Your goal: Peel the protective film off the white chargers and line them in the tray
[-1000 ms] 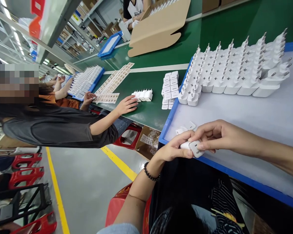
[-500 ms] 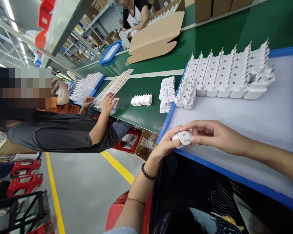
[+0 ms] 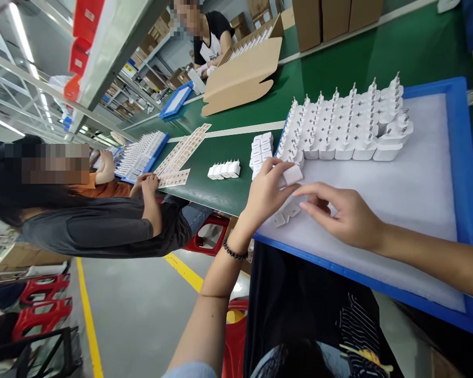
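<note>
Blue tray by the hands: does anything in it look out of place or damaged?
Mildly: loose white pieces lie jumbled by the left hand, apart from the tidy rows of plugs. Those rows also have a gap near their right end, breaking the pattern. I see no damage.

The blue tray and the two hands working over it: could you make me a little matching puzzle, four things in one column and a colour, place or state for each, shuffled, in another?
Column one
1. White block
2. Right hand
3. Tray
4. Bracelet

Column two
A. Black and beaded
B. Thumb and index finger apart, with nothing visibly held
C. Between the thumb and fingers of the left hand
D. Blue rim, white lining

Right pairs: 1-C, 2-B, 3-D, 4-A
</note>
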Demonstrator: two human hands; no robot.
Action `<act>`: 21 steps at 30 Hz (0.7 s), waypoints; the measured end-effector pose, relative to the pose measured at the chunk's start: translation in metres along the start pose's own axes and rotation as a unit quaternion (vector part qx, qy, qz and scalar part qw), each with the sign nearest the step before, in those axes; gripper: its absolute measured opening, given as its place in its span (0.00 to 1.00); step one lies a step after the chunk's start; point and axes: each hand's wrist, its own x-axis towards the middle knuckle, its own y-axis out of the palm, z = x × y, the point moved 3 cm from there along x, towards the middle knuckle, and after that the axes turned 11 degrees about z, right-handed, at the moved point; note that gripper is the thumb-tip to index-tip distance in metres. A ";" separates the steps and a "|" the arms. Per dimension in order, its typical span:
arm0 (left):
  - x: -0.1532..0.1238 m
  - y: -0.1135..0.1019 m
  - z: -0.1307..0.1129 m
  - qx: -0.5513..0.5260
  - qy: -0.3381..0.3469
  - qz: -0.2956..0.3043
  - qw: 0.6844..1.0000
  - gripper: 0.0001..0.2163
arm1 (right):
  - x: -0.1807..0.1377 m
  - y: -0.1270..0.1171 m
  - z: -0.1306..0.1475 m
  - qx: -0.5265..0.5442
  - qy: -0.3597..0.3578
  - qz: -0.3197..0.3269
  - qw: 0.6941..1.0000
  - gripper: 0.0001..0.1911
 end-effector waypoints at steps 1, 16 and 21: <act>0.010 0.000 -0.002 0.019 0.002 0.005 1.000 0.21 | -0.001 0.001 0.001 -0.023 -0.020 0.012 0.999 0.10; 0.078 0.045 -0.024 0.282 -0.013 0.104 0.954 0.18 | 0.000 0.012 -0.010 -0.155 -0.039 0.109 0.981 0.14; 0.074 0.044 -0.017 0.286 -0.001 0.037 0.958 0.19 | 0.004 0.010 -0.011 -0.192 0.011 0.135 0.972 0.11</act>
